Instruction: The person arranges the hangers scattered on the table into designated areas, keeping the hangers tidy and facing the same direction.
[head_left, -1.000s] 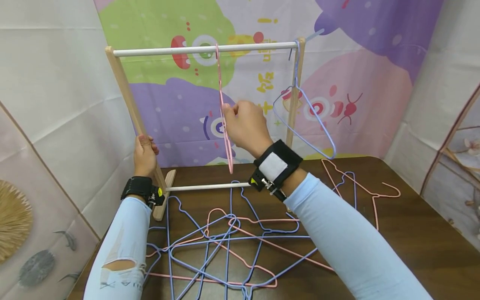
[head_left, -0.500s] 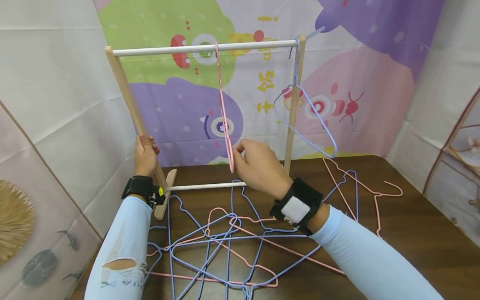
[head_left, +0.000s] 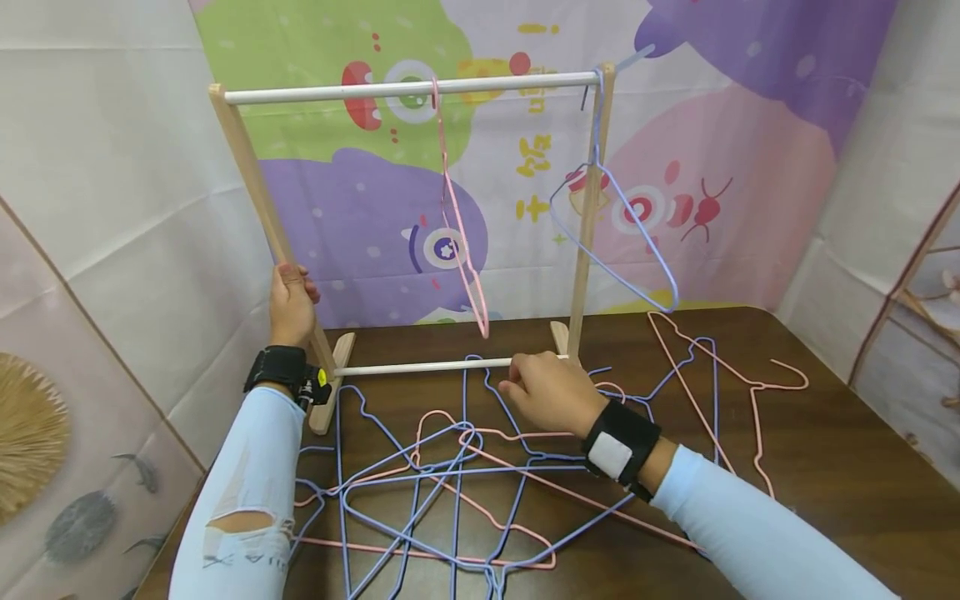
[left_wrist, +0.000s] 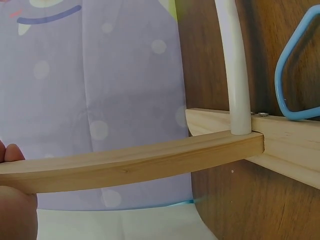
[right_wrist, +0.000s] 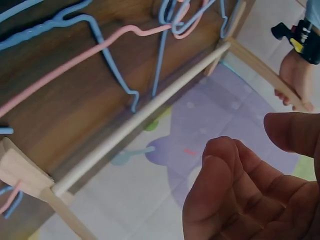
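Note:
A wooden rack with a white top rod (head_left: 337, 92) stands on the table. My left hand (head_left: 292, 305) grips its left post (head_left: 252, 185); the left wrist view shows the thumb and fingertips around that post (left_wrist: 130, 164). From the middle of the rod hangs a pink wire hanger (head_left: 462, 225), turned almost edge-on. A blue wire hanger (head_left: 632, 213) hangs at the rod's right end, by the right post. My right hand (head_left: 557, 392) is below and right of the pink hanger, in front of the lower rod. In the right wrist view its fingers (right_wrist: 220, 175) are loosely bent, apart from the thumb, holding nothing.
Several blue and pink hangers (head_left: 472, 472) lie tangled on the brown table (head_left: 847, 475) in front of the rack. At the right lies another pink hanger (head_left: 757, 387), overlapping a blue one. A patterned cloth (head_left: 517, 250) hangs behind.
My right hand has let go of the hanging pink hanger and moved down and right, over the tabletop. The pink hanger has swung slightly. My left hand stays on the post.

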